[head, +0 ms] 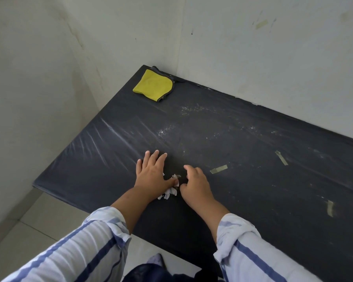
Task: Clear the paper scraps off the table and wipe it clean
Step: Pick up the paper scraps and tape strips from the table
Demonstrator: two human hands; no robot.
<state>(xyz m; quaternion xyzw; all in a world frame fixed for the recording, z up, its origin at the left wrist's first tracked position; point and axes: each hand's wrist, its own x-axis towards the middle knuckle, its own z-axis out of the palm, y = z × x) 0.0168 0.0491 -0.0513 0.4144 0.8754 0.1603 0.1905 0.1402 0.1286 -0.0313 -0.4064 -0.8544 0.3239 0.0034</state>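
A small heap of white paper scraps (pixel 170 189) lies on the black table (pixel 253 190) near its front edge, between my two hands. My left hand (pixel 153 176) lies flat on the table with straight fingers, its thumb side against the scraps. My right hand (pixel 196 184) sits just right of the heap with fingers loosely curved toward it, holding nothing that I can see. A folded yellow cloth (pixel 153 85) lies at the table's far left corner.
Strips of tape are stuck on the table right of my hands: one (pixel 218 169), another farther right (pixel 281 158), a third near the front (pixel 330 208). Whitish dust (pixel 171 129) streaks the middle. Walls border the back and left. Tiled floor (pixel 29 220) lies below the left edge.
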